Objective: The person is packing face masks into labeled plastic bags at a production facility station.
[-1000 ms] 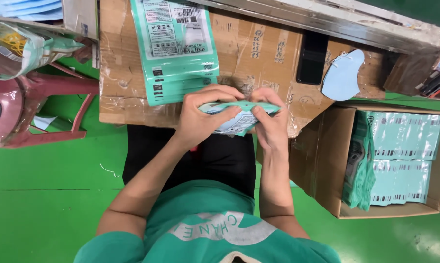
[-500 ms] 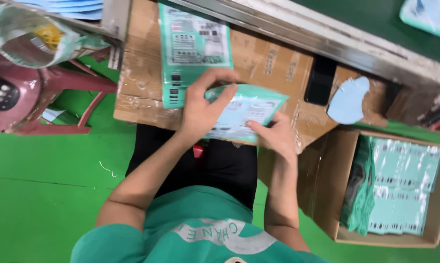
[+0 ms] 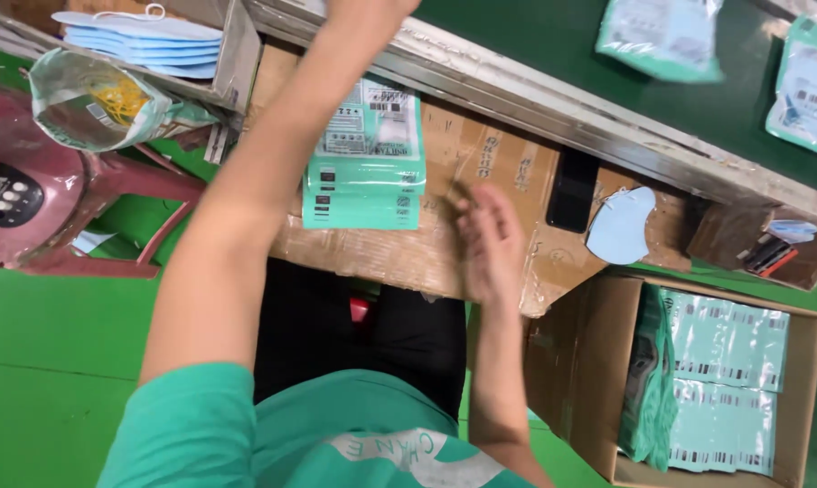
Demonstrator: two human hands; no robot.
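My left arm (image 3: 246, 208) stretches up and away to the top edge of the view, and its hand is cut off there, beside a metal rail (image 3: 553, 108) and a dark green belt (image 3: 526, 41). My right hand (image 3: 490, 239) hovers open over a cardboard work surface (image 3: 508, 163), fingers slightly apart, holding nothing. Just left of it lies a stack of teal printed pouches (image 3: 363, 167). A black phone (image 3: 571, 190) and a light blue face mask (image 3: 621, 226) rest on the cardboard to its right.
Teal pouches (image 3: 662, 36) lie on the belt, another (image 3: 802, 86) at far right. A cardboard box (image 3: 811, 398) at lower right holds packed teal pouches. At left are a pink stool (image 3: 83, 208), a plastic bag (image 3: 92, 99) and stacked blue masks (image 3: 146, 36).
Both hands held a teal pouch before. Now my left arm has reached up toward the belt, the pouch is gone from my hands, and my right hand has dropped open over the cardboard.
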